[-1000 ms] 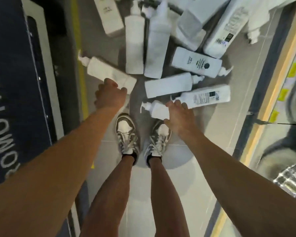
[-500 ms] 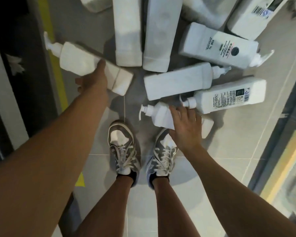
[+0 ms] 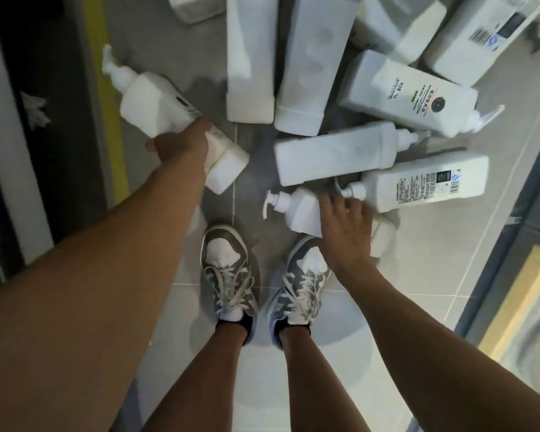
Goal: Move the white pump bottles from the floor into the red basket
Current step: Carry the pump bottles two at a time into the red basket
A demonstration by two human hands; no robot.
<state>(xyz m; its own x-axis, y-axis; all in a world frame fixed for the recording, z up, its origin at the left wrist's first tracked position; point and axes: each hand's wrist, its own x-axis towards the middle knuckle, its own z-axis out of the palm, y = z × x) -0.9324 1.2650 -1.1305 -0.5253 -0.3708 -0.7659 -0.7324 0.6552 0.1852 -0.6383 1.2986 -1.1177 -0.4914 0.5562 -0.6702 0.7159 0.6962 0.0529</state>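
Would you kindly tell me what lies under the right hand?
A white pump bottle lies on its side under the right hand, pump end pointing left. The hand covers its middle, so any label there is hidden; its base shows to the right.

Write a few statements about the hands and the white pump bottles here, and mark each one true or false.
1. The left hand grips a white plastic pump bottle around its body. True.
2. The red basket sits beside the feet. False: no basket shows in this view.
3. The right hand curls over a second white pump bottle in front of the right grey-and-white sneaker. True.
4. The remaining bottles stand upright. False: the loose bottles lie on their sides on the grey tiled floor.
5. Both hands share one bottle. False: each is on its own bottle.
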